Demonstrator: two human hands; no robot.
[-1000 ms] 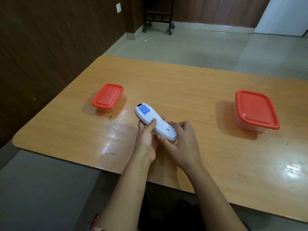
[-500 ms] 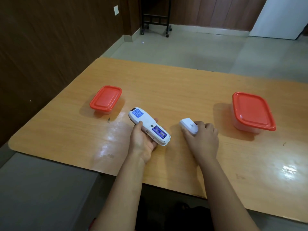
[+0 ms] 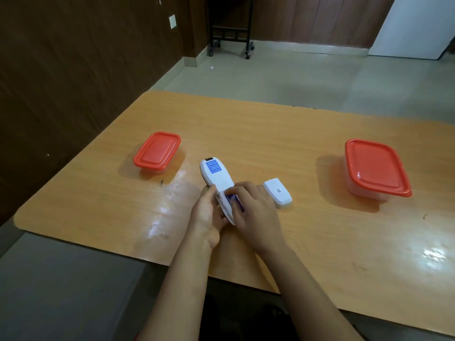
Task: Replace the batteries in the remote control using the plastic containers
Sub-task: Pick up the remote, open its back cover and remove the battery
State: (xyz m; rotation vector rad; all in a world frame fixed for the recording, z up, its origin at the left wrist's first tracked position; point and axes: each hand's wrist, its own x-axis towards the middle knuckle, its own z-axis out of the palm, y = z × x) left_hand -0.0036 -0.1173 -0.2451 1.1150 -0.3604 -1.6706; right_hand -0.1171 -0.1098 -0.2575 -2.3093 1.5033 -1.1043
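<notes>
A white remote control point(image 3: 216, 177) lies face down with a blue sticker on its back, held in my left hand point(image 3: 206, 219) just above the wooden table point(image 3: 258, 134). Its battery bay is uncovered and shows a blue battery point(image 3: 234, 201). My right hand point(image 3: 253, 214) rests over that bay with its fingertips on the battery. The white battery cover point(image 3: 277, 192) lies on the table just right of my right hand. A small red-lidded container point(image 3: 157, 151) stands at the left and a larger red-lidded container point(image 3: 375, 168) at the right, both closed.
A dark wood-panelled wall runs along the left. A black wheeled stand point(image 3: 230, 35) is on the tiled floor beyond the table. The table's near edge passes under my forearms.
The battery cover came off and my right hand set it on the table to the right. That hand has since returned to the uncovered battery bay. My left hand kept hold of the remote.
</notes>
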